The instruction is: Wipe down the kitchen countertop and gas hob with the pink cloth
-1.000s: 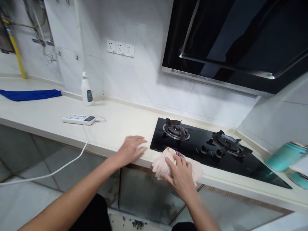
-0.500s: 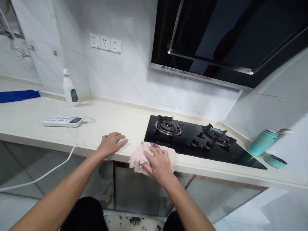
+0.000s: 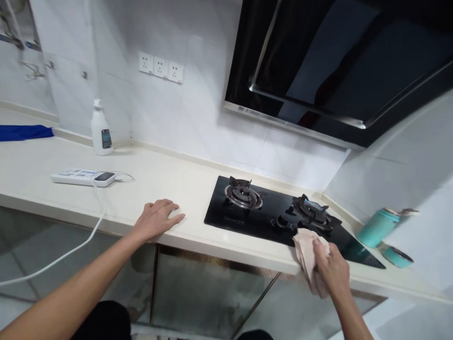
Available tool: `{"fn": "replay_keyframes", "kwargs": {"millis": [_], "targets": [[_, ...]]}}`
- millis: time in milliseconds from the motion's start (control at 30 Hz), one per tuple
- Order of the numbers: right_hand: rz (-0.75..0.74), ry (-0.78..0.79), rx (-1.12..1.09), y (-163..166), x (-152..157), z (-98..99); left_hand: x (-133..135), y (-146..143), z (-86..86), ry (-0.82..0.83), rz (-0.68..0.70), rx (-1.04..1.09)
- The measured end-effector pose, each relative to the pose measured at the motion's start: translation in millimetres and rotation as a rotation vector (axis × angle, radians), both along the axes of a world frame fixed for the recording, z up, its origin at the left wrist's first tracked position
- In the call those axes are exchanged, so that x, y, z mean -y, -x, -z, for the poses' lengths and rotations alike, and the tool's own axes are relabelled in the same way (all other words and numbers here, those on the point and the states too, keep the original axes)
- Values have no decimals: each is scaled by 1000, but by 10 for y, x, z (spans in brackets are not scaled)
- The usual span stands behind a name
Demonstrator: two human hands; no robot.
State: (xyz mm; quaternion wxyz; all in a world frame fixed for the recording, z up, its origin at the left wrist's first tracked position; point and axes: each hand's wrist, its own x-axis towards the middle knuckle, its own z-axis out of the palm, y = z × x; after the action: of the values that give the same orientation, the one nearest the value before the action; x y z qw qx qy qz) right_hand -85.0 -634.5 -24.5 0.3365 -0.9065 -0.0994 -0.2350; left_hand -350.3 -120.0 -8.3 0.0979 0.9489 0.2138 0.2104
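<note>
My right hand [image 3: 332,267] grips a pale pink cloth [image 3: 307,255] at the front edge of the black gas stove [image 3: 258,222], below its right burner. Part of the cloth hangs over the counter's edge. Flat on the cream countertop [image 3: 191,189], left of the stove, rests my left hand [image 3: 157,218] with its fingers apart and nothing in them. Two burners sit on the stove, a left one [image 3: 244,192] and a right one [image 3: 313,212], with control knobs [image 3: 283,222] between them.
A white spray bottle [image 3: 101,132] and a white power strip [image 3: 85,177] with a cable stand to the left, near a blue cloth [image 3: 24,132]. A teal flask [image 3: 378,227] and teal cup [image 3: 398,256] are at the right. A black range hood [image 3: 318,61] overhangs the stove.
My right hand has slid the cloth rightward along the counter's front edge, from the stove's left corner to below the right burner. My left hand stays on the counter.
</note>
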Motion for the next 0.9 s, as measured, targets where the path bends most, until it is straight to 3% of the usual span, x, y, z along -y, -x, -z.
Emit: {"fn": "replay_keyframes", "kwargs": {"millis": [100,133,167,233,267,333,400,500,600,700,800,900], "targets": [[-154,-174,171,173,-708,-259,1,7,0,0,-4,-6],[-215,-148,215,244,-1010,-327,2,12,-3,2,-7,-9],[-256,-62,224,316,-1317,-379,4,18,-6,4,-9,-12],[-356,256,104,452,-1872,-425,1,27,-9,6,-12,-16],[-422,318,75,513,-2091,-421,-4,30,-8,5,-12,-17],[-542,438,36,611,-2366,-377,-24,33,-3,2,-16,-21],[-653,490,39,655,-2413,-316,-54,31,4,1,-18,-30],[-731,480,48,590,-2110,-231,-95,23,11,-4,-9,-37],[-637,424,76,367,-1499,-135,-110,14,12,1,-9,-41],[-461,420,120,27,-738,-6,-109,5,11,4,-4,-49],[-153,481,84,-351,8,90,-110,-5,15,7,-11,-56],[17,526,-25,-659,554,79,-117,-15,27,3,-15,-58]]}}
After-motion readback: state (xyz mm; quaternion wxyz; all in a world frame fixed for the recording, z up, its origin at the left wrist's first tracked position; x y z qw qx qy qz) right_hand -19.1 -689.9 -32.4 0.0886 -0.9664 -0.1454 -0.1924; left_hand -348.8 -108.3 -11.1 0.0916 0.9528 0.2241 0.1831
